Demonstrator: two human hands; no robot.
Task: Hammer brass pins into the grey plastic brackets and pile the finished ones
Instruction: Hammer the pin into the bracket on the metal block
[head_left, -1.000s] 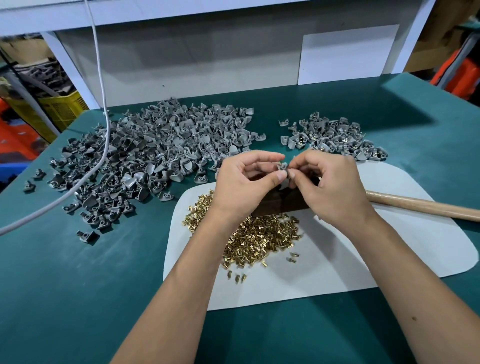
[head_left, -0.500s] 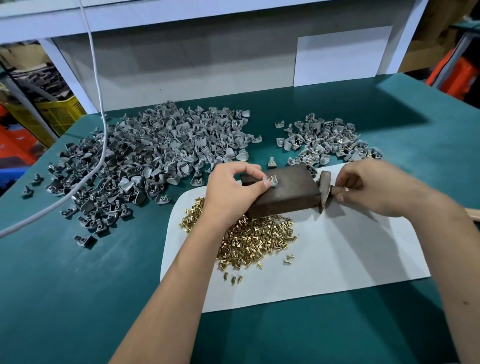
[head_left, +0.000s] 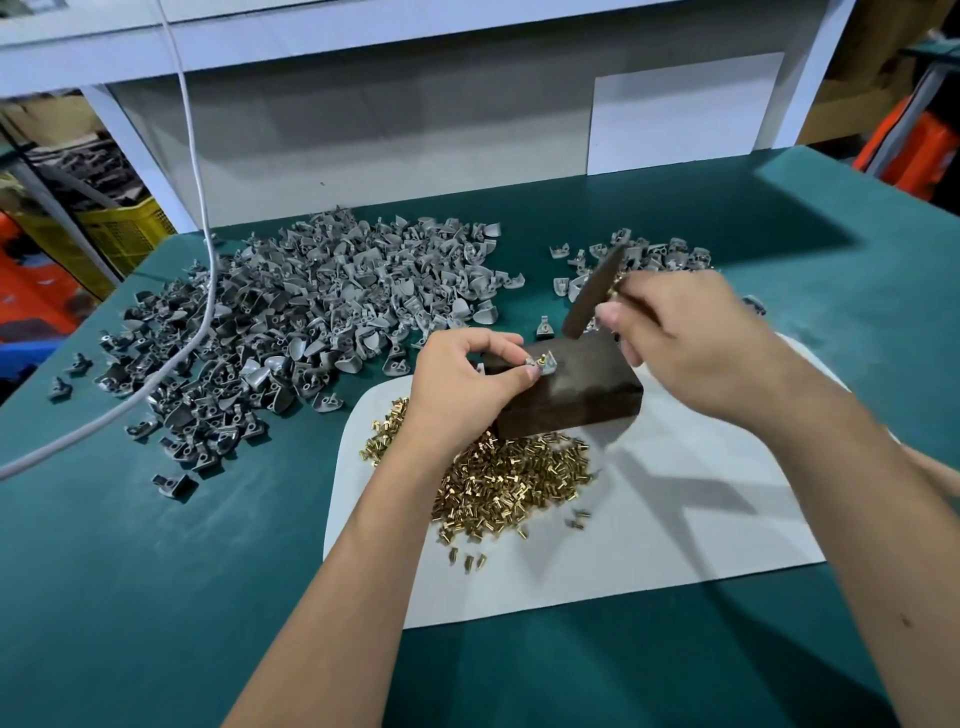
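- Bracket (head_left: 540, 364) with pin (head_left: 544, 358) pinched on block (head_left: 566, 389) by left hand (head_left: 462, 384); fingertips could be struck.
- Hammer (head_left: 592, 293) gripped raised by right hand (head_left: 691, 338); a glancing blow could bend pin.

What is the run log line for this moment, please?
left hand: pinches bracket on block | right hand: hammer raised | pin: not yet driven

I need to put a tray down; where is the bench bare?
Bare green mat lies near the front left, and more at the far right past the white sheet. Crowded: the large bracket heap, the finished pile, brass pins and block.
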